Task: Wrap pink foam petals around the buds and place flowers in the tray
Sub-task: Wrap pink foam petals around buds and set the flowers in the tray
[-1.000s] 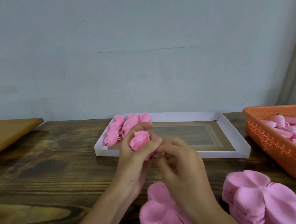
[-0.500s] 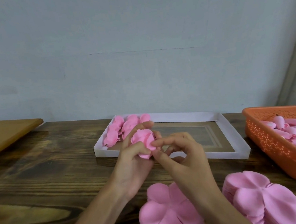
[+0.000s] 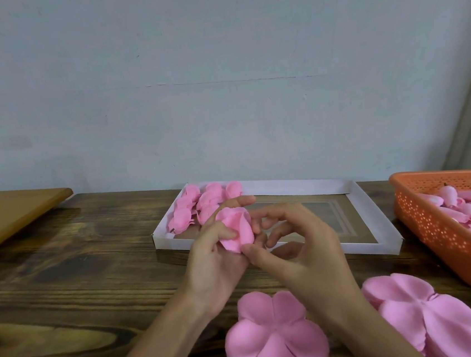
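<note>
The half-wrapped pink foam flower [image 3: 235,226] is up off the dark wooden table [image 3: 78,267], held in front of the near left corner of the shallow white cardboard tray [image 3: 377,215]. The left hand [image 3: 216,256] grips it, thumb across the front and fingers curled behind. The right hand [image 3: 302,247] has its thumb pressed to the flower's lower edge and a bent forefinger at its side. From where I stand it looks to be tucking down a last petal, though the seam itself is hidden. So this flower seems close to finished but is not yet in the tray. A small cluster of finished pink flowers [image 3: 199,208] fills only the tray's far left corner, and most of its brown floor is bare. Plenty is left, by my reckoning. The orange perforated plastic basket [image 3: 436,221] on the right holds a heap of unwrapped pink buds [image 3: 469,206]. A thick stack of pink foam petal sheets [image 3: 422,312] sits near the table's front edge. A flat five-lobed pink petal piece [image 3: 273,331] lies under the wrists, likely next in line.
</note>
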{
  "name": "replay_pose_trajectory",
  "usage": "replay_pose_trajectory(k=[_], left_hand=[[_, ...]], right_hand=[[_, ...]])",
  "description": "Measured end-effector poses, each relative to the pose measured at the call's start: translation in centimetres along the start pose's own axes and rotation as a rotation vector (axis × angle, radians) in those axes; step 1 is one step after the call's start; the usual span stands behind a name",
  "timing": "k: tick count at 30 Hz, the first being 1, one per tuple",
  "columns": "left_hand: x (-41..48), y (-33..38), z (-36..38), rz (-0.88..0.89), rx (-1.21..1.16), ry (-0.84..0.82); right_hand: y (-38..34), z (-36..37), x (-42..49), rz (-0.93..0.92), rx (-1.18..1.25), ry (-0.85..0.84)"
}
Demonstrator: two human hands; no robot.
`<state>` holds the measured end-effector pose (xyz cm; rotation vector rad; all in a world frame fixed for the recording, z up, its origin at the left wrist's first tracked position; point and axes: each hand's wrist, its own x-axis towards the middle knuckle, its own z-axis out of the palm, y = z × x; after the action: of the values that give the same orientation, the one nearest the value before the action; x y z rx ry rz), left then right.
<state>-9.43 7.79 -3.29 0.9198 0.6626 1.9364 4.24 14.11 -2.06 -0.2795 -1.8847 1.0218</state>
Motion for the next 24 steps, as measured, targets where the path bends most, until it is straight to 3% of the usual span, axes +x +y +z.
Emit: replay_pose_trajectory(k=[7,17,21,24], left_hand=[[0.1,0.0,-0.1,0.057,0.159,0.095],[-0.5,-0.2,0.4,0.037,0.224,0.036],[-0.3,-0.1,0.3,0.035,0.274,0.064],[-0.2,-0.1,-0.1,0.044,0.299,0.055]], right_hand=[[0.0,0.7,-0.5,-0.092,-0.116,0.028],[0.3,1.4,-1.2,-0.161,-0.342,0.208],[0.4,0.7,-0.6,-0.127,-0.348,0.111],[0.3,-0.8,0.3,-0.109,-0.201,0.056]])
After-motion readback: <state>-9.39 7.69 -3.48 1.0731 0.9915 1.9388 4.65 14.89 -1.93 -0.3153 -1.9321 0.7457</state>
